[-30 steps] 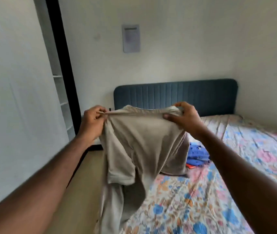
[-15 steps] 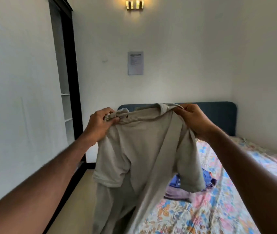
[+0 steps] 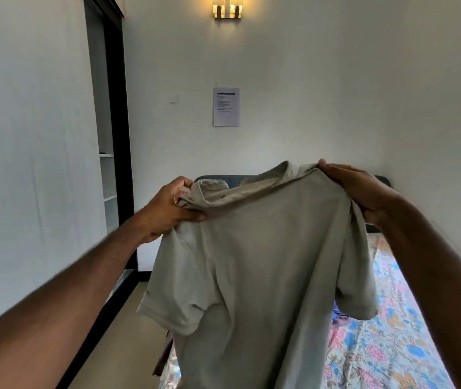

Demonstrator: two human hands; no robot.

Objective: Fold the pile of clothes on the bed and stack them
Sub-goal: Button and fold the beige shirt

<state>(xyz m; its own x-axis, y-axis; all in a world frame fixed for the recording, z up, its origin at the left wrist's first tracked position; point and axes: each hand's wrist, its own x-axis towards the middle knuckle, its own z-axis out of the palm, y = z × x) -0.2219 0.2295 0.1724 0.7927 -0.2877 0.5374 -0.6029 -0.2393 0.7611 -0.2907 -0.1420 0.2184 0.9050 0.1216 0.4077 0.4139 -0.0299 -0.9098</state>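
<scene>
Two hands, left hand (image 3: 171,209) and right hand (image 3: 361,189), grip beige shirt (image 3: 257,276); no legible writing.

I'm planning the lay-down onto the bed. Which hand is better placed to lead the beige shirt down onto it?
Probably the right hand: it holds the beige shirt at the shoulder above the floral bedsheet. The left hand has its grip over the floor.

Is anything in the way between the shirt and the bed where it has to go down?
Nothing visible blocks it. The left hand and right hand hold the beige shirt up by its shoulders, hanging above the floral bed. The shirt hides the bed right behind it, so that part cannot be checked.
</scene>
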